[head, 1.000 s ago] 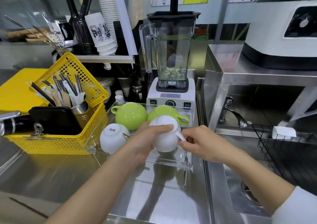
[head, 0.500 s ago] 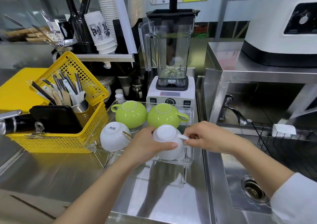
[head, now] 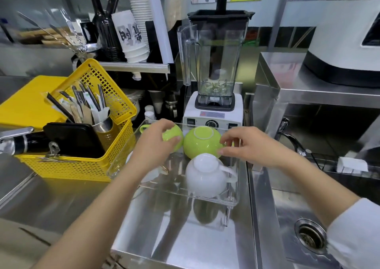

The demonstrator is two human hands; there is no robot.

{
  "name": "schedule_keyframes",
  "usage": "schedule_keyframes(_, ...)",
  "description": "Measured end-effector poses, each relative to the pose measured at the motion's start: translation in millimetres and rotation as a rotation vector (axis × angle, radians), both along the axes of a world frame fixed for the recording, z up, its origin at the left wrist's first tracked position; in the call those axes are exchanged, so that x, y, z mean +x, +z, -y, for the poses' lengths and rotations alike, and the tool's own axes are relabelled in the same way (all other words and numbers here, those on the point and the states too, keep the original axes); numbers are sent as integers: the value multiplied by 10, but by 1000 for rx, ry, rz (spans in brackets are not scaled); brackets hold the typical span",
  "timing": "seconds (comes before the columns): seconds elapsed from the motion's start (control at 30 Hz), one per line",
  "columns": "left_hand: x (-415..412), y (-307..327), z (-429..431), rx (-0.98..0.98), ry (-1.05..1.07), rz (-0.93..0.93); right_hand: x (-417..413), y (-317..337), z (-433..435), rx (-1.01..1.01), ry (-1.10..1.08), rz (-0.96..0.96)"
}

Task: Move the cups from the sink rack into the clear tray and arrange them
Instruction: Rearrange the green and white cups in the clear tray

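Note:
The clear tray point(head: 233, 200) stands on the steel counter and holds several upside-down cups. A white cup point(head: 203, 177) sits free at its front right, handle to the right. Behind it is a green cup point(head: 198, 144); my right hand point(head: 248, 146) touches its right side with fingers curled round it. My left hand point(head: 153, 145) covers the other green cup point(head: 173, 139) at the back left and grips it. A second white cup point(head: 150, 176) at the front left is mostly hidden under my left forearm. The sink rack point(head: 333, 163) lies at the right.
A yellow basket point(head: 82, 165) with cutlery and a black device stands left of the tray. A blender point(head: 213, 108) stands right behind the tray. The sink with its drain point(head: 310, 235) and a tap point(head: 287, 137) lie to the right. A steel shelf carries a white machine point(head: 339, 42).
Both hands let go of the front right white cup, which now rests in the tray. They moved back, each onto a green cup.

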State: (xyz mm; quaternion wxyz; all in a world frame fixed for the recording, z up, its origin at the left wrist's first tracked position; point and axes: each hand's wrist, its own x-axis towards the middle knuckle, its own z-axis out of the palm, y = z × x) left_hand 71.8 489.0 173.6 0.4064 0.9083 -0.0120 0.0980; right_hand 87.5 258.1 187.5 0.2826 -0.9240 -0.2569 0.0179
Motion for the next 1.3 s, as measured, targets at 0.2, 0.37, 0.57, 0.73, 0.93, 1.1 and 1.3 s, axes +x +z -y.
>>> schedule_keyframes(0.2,599,62,-555,323,-118,-168,350,36,-660,-148,29,52)
schedule_keyframes(0.37,824,-64,-528,594,-321,-373,660,-84,-1166,-413,86,61)
schedule_keyframes(0.57,845,-70,-482,750,-288,-260,788,-198,-1319,-391,110,-45)
schedule_keyframes(0.73,758,-94,-527,779,-196,-92,793,-185,-1254,-253,153,-61)
schedule_keyframes(0.93,564,28,-497,340,25,156,728,9,-1167,-231,213,168)
schedule_keyframes(1.1,439,151,-394,-144,65,228,679,270,-1191,-222,250,422)
schedule_keyframes(1.3,344,295,-344,-887,42,106,537,250,-1222,-43,192,699)
